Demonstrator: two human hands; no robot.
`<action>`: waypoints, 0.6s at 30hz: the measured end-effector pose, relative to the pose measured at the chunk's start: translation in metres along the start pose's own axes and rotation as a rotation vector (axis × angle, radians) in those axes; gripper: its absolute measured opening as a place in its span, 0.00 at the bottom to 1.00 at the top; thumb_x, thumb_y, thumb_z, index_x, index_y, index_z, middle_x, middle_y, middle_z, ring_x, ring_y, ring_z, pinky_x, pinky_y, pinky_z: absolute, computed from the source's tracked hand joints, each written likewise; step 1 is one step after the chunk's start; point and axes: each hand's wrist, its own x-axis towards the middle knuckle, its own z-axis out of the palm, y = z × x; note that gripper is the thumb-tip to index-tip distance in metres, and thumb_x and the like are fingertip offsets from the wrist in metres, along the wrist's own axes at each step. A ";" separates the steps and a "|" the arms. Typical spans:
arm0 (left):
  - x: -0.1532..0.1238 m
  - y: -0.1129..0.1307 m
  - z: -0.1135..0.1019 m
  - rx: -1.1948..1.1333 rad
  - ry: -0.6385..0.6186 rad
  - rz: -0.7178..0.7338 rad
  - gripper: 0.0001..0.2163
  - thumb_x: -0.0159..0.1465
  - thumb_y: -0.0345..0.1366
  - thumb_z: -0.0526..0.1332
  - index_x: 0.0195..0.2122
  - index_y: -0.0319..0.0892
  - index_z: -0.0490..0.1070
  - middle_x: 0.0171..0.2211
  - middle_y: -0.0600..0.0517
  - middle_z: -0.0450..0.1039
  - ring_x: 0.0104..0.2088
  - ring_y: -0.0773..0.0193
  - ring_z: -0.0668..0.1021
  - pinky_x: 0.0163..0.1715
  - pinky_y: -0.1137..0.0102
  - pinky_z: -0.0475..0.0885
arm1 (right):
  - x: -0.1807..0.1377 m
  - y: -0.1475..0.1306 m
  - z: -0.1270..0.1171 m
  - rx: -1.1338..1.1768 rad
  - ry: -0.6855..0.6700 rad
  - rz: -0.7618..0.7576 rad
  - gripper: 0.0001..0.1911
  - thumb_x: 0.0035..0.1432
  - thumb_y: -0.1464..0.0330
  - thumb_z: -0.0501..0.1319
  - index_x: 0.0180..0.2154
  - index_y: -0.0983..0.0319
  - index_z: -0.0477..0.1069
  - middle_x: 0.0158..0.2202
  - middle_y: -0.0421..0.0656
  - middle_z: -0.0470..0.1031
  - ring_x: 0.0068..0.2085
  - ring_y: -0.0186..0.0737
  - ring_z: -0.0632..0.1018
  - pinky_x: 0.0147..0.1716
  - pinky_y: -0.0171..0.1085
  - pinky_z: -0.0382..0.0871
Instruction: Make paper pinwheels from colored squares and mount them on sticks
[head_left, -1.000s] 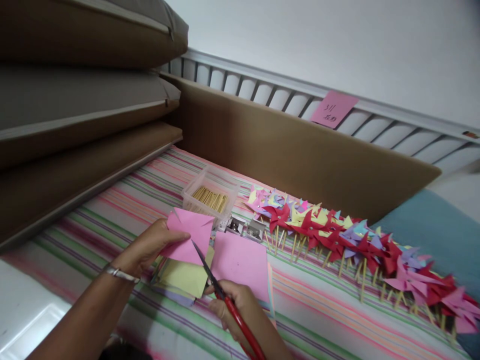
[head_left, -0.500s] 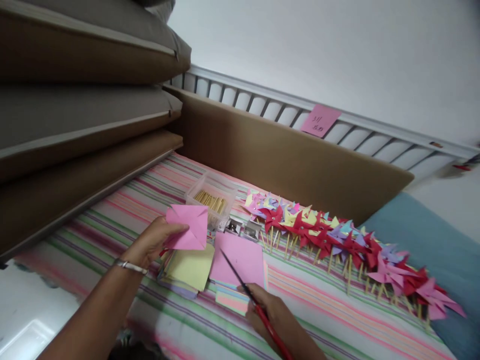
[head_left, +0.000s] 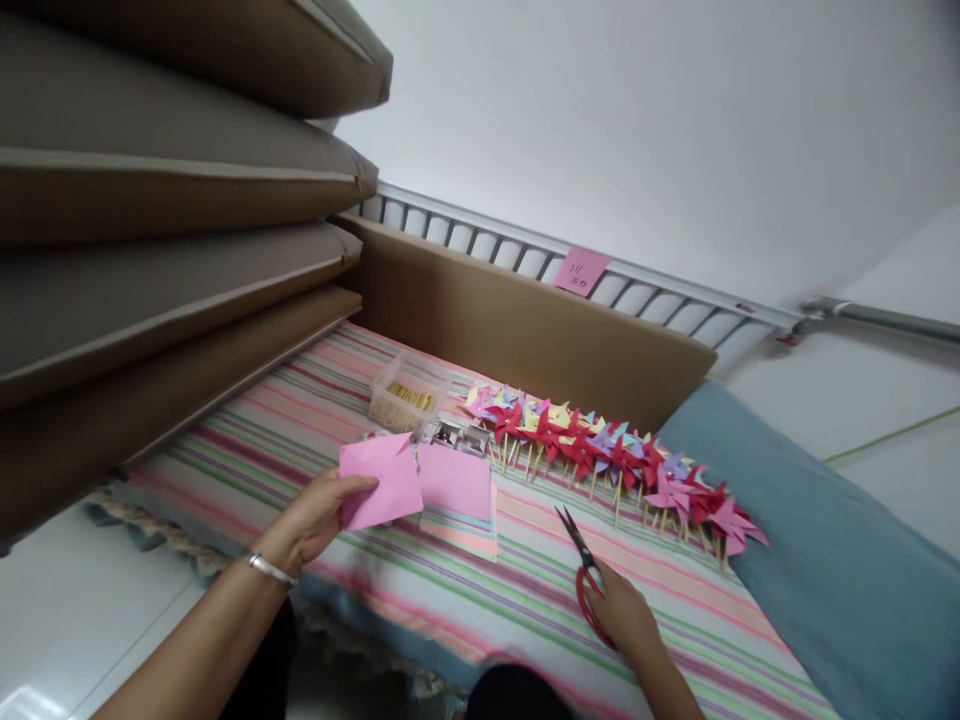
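Note:
My left hand [head_left: 315,520] pinches a cut pink paper square [head_left: 377,483] and holds it above the striped cloth [head_left: 525,590]. My right hand [head_left: 626,620] is closed on red-handled scissors [head_left: 585,570], whose blades lie low over the cloth to the right, pointing away from me. Between the hands lies a stack of coloured paper sheets [head_left: 457,495] with a pink sheet on top. Behind it a long row of paper pinwheels [head_left: 607,455] on wooden sticks stretches to the right.
A clear plastic box of wooden sticks [head_left: 405,398] and small metal clips [head_left: 450,433] sit behind the paper stack. Stacked brown cushions [head_left: 150,250] fill the left. A cardboard panel [head_left: 540,330] stands along the back, with a pink note [head_left: 581,270] above. Blue fabric [head_left: 817,560] lies right.
My right hand has carried the scissors away from the pink square, down to the right over the cloth. The left hand kept hold of the square. The view pulled back and up.

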 end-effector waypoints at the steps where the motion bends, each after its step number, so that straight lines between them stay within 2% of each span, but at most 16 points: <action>1: -0.009 -0.001 0.003 -0.016 -0.006 -0.004 0.11 0.48 0.27 0.67 0.35 0.34 0.76 0.32 0.42 0.80 0.31 0.57 0.81 0.34 0.68 0.74 | -0.005 -0.008 0.001 0.047 -0.003 -0.004 0.18 0.41 0.72 0.58 0.38 0.66 0.74 0.39 0.58 0.76 0.49 0.61 0.73 0.50 0.51 0.59; 3: -0.027 -0.002 0.009 -0.037 -0.017 -0.003 0.11 0.48 0.25 0.67 0.35 0.34 0.76 0.33 0.42 0.80 0.31 0.56 0.81 0.35 0.68 0.75 | -0.023 -0.032 0.008 0.158 -0.029 -0.031 0.17 0.41 0.71 0.60 0.37 0.66 0.74 0.43 0.57 0.75 0.53 0.59 0.70 0.53 0.49 0.57; 5: -0.044 -0.005 0.018 -0.034 -0.018 -0.007 0.11 0.49 0.25 0.66 0.36 0.34 0.76 0.33 0.42 0.80 0.31 0.56 0.81 0.35 0.68 0.75 | -0.051 -0.062 0.019 0.312 -0.095 -0.064 0.17 0.44 0.67 0.61 0.39 0.65 0.74 0.46 0.54 0.74 0.54 0.54 0.69 0.53 0.46 0.59; 8: -0.065 -0.012 0.035 -0.016 -0.021 -0.011 0.12 0.49 0.25 0.66 0.37 0.34 0.75 0.33 0.42 0.80 0.32 0.56 0.81 0.35 0.68 0.75 | -0.105 -0.112 0.034 0.557 -0.268 -0.095 0.20 0.54 0.57 0.56 0.42 0.63 0.73 0.42 0.49 0.77 0.44 0.46 0.77 0.43 0.42 0.70; 10: -0.077 -0.019 0.046 -0.018 -0.031 0.012 0.13 0.49 0.26 0.66 0.38 0.35 0.75 0.34 0.43 0.80 0.34 0.56 0.81 0.36 0.67 0.75 | -0.139 -0.145 0.036 0.728 -0.366 -0.090 0.24 0.59 0.52 0.50 0.43 0.63 0.71 0.38 0.48 0.78 0.38 0.42 0.79 0.36 0.40 0.72; 12: -0.086 -0.028 0.057 -0.030 -0.042 0.047 0.14 0.50 0.27 0.67 0.39 0.35 0.75 0.35 0.43 0.80 0.35 0.56 0.81 0.38 0.67 0.74 | -0.165 -0.172 0.032 1.201 -0.530 0.008 0.23 0.57 0.52 0.56 0.42 0.65 0.69 0.36 0.49 0.78 0.36 0.42 0.79 0.34 0.39 0.72; 14: -0.092 -0.038 0.065 -0.041 -0.048 0.076 0.14 0.49 0.28 0.67 0.39 0.34 0.74 0.34 0.43 0.80 0.36 0.55 0.81 0.39 0.67 0.74 | -0.179 -0.189 0.025 1.468 -0.589 0.067 0.22 0.52 0.53 0.62 0.38 0.65 0.69 0.31 0.45 0.77 0.31 0.40 0.78 0.30 0.37 0.72; 16: -0.095 -0.046 0.071 -0.050 -0.057 0.088 0.14 0.49 0.29 0.67 0.38 0.33 0.75 0.33 0.43 0.80 0.34 0.55 0.81 0.38 0.66 0.74 | -0.183 -0.195 0.020 1.569 -0.581 0.106 0.21 0.46 0.56 0.67 0.37 0.64 0.69 0.28 0.42 0.75 0.26 0.36 0.76 0.27 0.35 0.70; 18: -0.096 -0.051 0.076 -0.052 -0.064 0.083 0.13 0.48 0.29 0.68 0.37 0.34 0.75 0.31 0.43 0.80 0.33 0.55 0.81 0.37 0.65 0.74 | -0.181 -0.194 0.019 1.575 -0.537 0.135 0.21 0.42 0.60 0.70 0.36 0.65 0.71 0.26 0.40 0.74 0.24 0.32 0.74 0.25 0.32 0.68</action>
